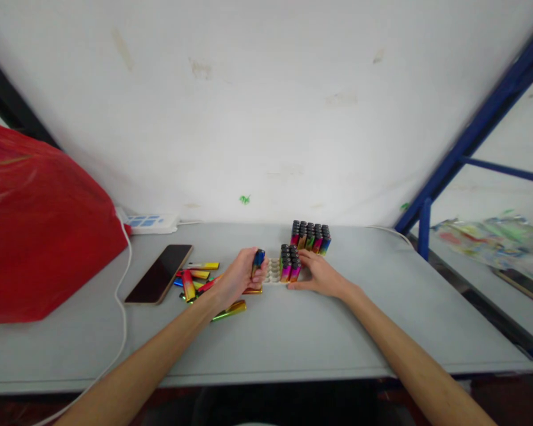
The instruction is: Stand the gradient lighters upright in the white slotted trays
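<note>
My left hand (245,275) is closed around a blue lighter (257,260), which it holds upright at the left end of a white tray (273,271) with round hollows. Several lighters (289,264) with black tops and bright metallic bodies stand packed in the tray's right part. My right hand (316,273) grips that end, thumb at the near side and fingers at the far side. Loose lighters (189,286) in yellow, red, blue and green lie in a heap left of and partly behind my left hand and forearm.
Behind the tray stands a block of upright lighters (311,236). To the left lie a phone (159,276), a white power strip (153,223), a white cable (125,296) and a large red bag (44,236). A blue metal frame (468,139) rises at the right of the grey table (337,343).
</note>
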Motion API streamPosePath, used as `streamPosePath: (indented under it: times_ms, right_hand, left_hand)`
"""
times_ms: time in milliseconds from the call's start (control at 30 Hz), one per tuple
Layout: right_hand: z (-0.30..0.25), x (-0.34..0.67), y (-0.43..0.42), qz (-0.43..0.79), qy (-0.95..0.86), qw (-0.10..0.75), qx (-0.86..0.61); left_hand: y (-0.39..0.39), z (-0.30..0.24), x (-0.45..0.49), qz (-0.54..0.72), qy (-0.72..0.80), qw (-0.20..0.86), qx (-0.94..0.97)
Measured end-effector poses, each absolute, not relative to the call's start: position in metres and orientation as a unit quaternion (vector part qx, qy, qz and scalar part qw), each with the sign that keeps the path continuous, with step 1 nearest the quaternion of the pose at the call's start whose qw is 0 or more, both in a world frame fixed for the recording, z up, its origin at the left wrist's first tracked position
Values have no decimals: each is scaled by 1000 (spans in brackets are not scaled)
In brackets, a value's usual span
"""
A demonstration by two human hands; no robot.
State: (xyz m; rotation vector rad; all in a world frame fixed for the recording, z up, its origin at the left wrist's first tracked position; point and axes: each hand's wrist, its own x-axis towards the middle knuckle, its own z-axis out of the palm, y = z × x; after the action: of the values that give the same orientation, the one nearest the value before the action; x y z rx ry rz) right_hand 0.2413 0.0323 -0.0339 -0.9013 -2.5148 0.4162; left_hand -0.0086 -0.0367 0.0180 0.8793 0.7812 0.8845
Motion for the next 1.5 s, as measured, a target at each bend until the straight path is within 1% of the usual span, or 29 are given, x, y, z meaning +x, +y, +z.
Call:
streamPosePath:
  times_ms: [67, 133, 267, 333, 400, 633, 867, 1033, 1167, 1233, 1367, 1500]
  right_hand:
    - [-35, 242, 32, 152, -906, 220, -327]
    - [-35, 242, 32, 156, -906, 220, -327]
    - [-34, 242, 32, 156, -906, 217, -329]
    - [-33, 242, 32, 154, -907, 217, -327]
    - [-33, 241, 32, 153, -907, 219, -325]
    - [-30, 240, 30, 156, -905, 226, -325]
    - [-27, 240, 29, 169, -904, 232, -317]
    - [-28, 241, 29, 164, -905, 213, -329]
    - [-30, 242, 30, 156, -906, 203, -336]
    - [-31, 242, 31, 156, -907, 200, -337]
    - [-30, 241, 30, 159, -905, 200, -342]
    - [-29, 241, 29, 162, -904, 205, -338]
  left_hand:
    - [-36, 19, -9, 417, 346, 734, 409]
    - [-34, 18, -9, 443, 353, 700, 436]
    - [-24, 17, -11, 472, 422, 547, 548]
    - [-15, 17, -14, 460, 438, 467, 615]
    - [-4, 17, -15, 438, 435, 423, 663]
    - [17, 3, -13, 401, 425, 368, 723]
    - [11, -2, -15, 347, 417, 361, 759]
    - [9, 10, -21, 271, 442, 277, 809]
    - [-4, 36, -48, 252, 517, 155, 803]
    - [-18, 47, -61, 210, 556, 105, 797]
    - [-55, 52, -68, 100, 588, 80, 799]
    - [-75, 38, -57, 76, 595, 89, 795]
